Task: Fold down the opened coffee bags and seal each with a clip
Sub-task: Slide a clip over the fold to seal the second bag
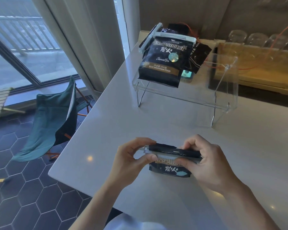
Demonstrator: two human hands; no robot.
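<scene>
Both hands on it now, left hand (131, 159) and right hand (204, 161) pinching pale grey plastic clip (169, 154) over folded top of dark coffee bag (169, 170) on white counter (156, 117); next, probably snapping clip fully closed.

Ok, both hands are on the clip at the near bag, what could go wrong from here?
1. The clip may close on only part of the folded top, since the right hand hides its far end and the left hand pinches the hinge end.
2. The near bag could slip while being squeezed.
3. The sealed bag overhangs the clear stand; a bump might tip it.
</scene>
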